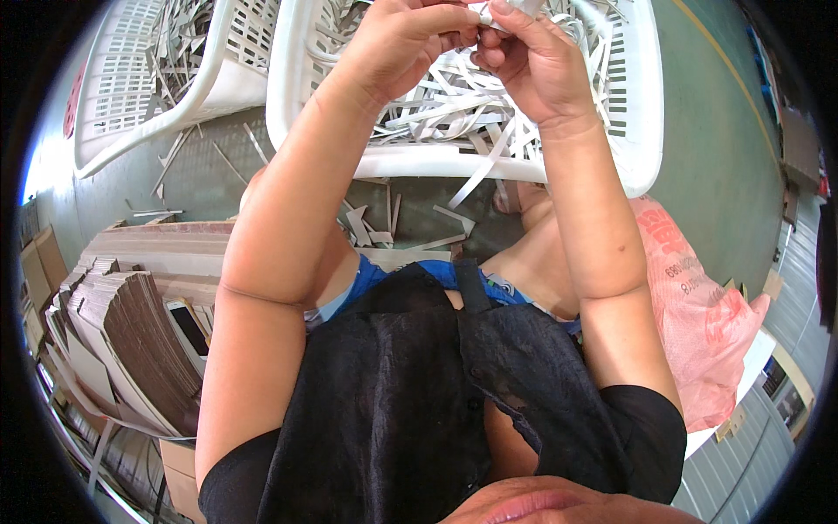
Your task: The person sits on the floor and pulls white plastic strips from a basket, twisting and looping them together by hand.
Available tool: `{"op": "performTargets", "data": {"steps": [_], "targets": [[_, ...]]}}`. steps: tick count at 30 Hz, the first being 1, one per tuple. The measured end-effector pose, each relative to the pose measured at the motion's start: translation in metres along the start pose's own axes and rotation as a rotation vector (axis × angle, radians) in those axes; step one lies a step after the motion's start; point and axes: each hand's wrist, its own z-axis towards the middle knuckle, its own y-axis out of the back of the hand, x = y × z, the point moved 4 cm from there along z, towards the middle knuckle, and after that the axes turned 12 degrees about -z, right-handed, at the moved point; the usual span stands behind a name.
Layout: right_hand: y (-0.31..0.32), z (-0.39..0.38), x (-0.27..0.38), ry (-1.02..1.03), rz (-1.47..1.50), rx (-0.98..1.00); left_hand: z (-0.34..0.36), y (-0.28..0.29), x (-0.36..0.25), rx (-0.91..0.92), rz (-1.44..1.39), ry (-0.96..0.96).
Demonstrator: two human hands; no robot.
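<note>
Both my hands meet at the top edge, over a white plastic basket [419,163] full of thin pale strips [436,118]. A small white piece [485,12], which looks like paper or card, sits pinched between my fingertips. My left hand [393,44] grips it from the left, thumb and fingers closed. From the other side my right hand [546,74] holds it with thumb and curled fingers. The frame's top edge cuts off part of the piece, so its full shape is hidden. One strip [483,170] hangs over the basket's near rim.
Another white basket [194,113] with grey strips stands at left. Scraps [358,225] litter the floor near my feet. Stacked cardboard [140,341] with a phone [188,327] on it is by my left arm; a pink plastic bag [698,323] lies at my right.
</note>
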Motion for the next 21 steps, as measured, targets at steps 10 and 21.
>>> {"op": "performTargets", "data": {"steps": [10,21], "targets": [[-0.003,-0.001,-0.01,0.105,0.081,-0.215,0.006,0.017,0.007,-0.224,0.08,-0.052],[-0.013,-0.012,0.012,0.297,-0.144,-0.027,0.003,0.038,-0.012,-0.332,0.023,-0.033]]}}
